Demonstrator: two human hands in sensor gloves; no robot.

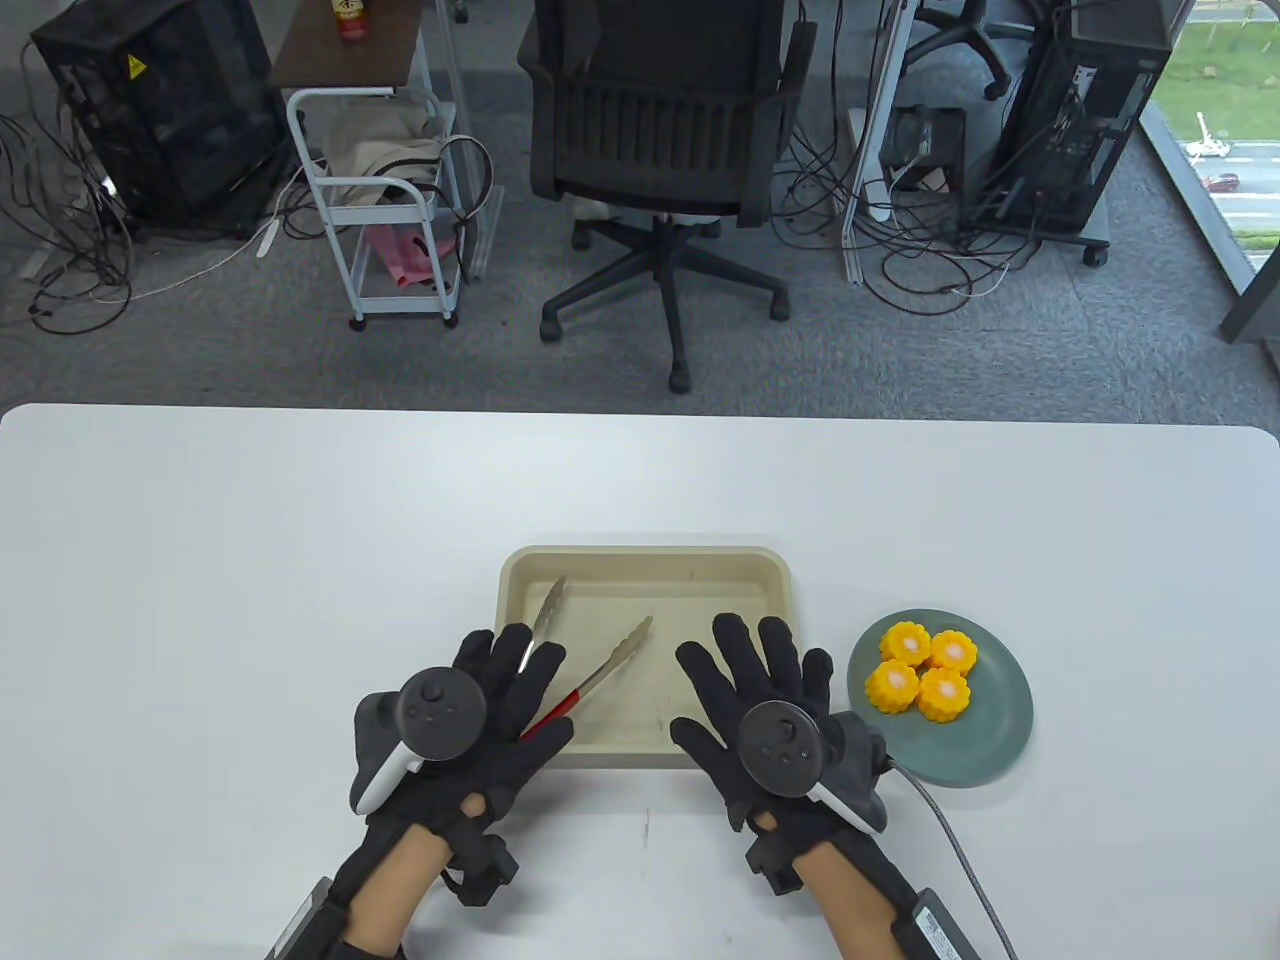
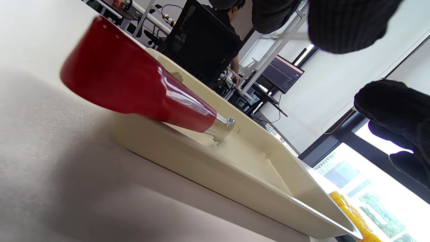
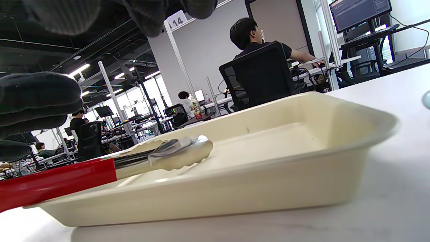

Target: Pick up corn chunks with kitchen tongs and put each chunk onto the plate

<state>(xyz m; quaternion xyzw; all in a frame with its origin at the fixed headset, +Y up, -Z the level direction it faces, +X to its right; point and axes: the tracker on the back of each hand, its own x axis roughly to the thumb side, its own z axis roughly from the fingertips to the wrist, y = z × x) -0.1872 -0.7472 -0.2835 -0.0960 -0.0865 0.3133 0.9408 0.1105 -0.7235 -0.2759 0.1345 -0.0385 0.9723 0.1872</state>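
Fingers (image 1: 520, 660) of left hand (image 1: 470, 715) spread flat over red-handled steel tongs (image 1: 600, 675), gripping nothing; right hand (image 1: 770, 700) splayed too. Tongs lie in beige tray (image 1: 645, 560), handle toward left hand, tips pointing away. Four yellow corn chunks (image 1: 920, 670) already on grey-green plate (image 1: 990, 740), right.

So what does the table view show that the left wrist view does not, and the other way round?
Only the table view shows the whole plate with four corn chunks, both hands, left hand and right hand, open, and both spread tong arms. Only the left wrist view shows the tongs' red handle lying over the tray's near rim. Both show the beige tray and the tongs.
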